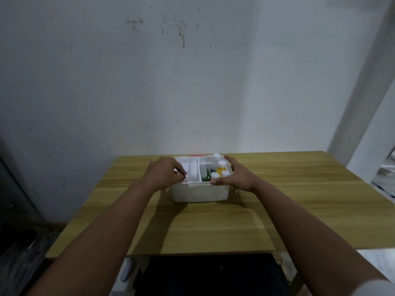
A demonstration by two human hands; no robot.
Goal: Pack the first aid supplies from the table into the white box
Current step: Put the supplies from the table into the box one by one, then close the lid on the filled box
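White plastic box (199, 192), open-topped and rectangular, near the far edge of the wooden table (213, 221), just in front of the stained pale wall (192, 71). Inside, a white divided tray (199, 167) with upright partitions. Left compartments: white items, too washed out to identify; a long white roll-like piece (194, 170) in the middle slot. Right compartment: several small bottles standing upright and packed close, among them a yellow bottle with a white cap (221, 167), a white-capped bottle at the back corner (216, 156), and another white cap (214, 175) at the near side; beside these, a green packet (206, 176) wedged against the partition. Behind the box, a strip of red (197, 155) just visible, touching or close to the rear rim; cannot tell which.

Left hand (163, 173) over the left end of the box, fingers curled together, tips pinched on something small and white at the near left corner. Right hand (234, 175) wrapped round the right end, fingers spread along the side wall, thumb pressed on the near rim.
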